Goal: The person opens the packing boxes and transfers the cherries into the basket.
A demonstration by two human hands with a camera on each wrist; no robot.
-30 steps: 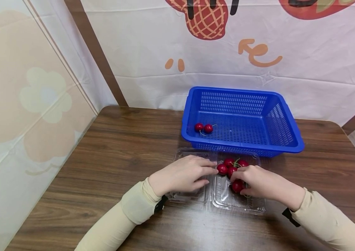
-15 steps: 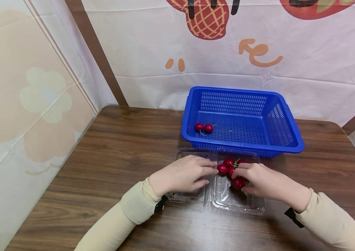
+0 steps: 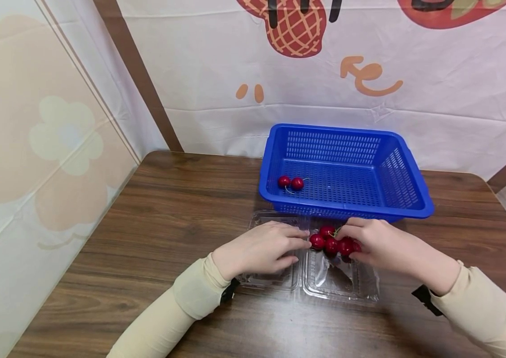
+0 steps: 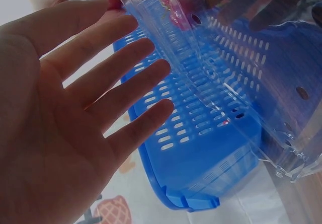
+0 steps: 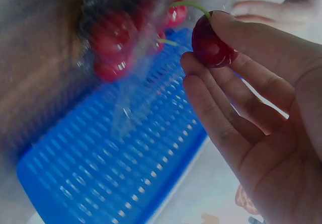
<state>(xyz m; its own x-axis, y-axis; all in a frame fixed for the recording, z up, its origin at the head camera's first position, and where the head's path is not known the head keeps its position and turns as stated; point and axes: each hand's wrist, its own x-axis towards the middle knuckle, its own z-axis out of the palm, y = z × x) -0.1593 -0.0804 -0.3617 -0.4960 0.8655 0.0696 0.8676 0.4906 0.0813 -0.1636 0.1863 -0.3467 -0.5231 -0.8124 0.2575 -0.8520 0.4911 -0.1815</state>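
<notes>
My right hand [image 3: 380,246] pinches a dark red cherry [image 5: 214,43] with a green stem between thumb and fingers, low over the right half of a clear plastic clamshell box [image 3: 331,286]. Several more red cherries [image 3: 317,242] lie grouped in that half, just left of the held one. Spread over the box's left half is my left hand [image 3: 257,248], fingers fairly straight and holding nothing. Its fingertips are right at the leftmost cherry in the head view. The left wrist view shows its open palm [image 4: 65,128] beside the clear plastic.
Behind the box stands a blue perforated basket [image 3: 347,207], with two stemmed cherries [image 3: 297,184] in its left front corner. Everything rests on a brown wooden table [image 3: 181,199]. A printed cloth [image 3: 208,74] hangs along the back edge.
My right hand has moved the held cherry away from me, from the middle of the box's right half up to the row of other cherries. The left hand has stayed in place.
</notes>
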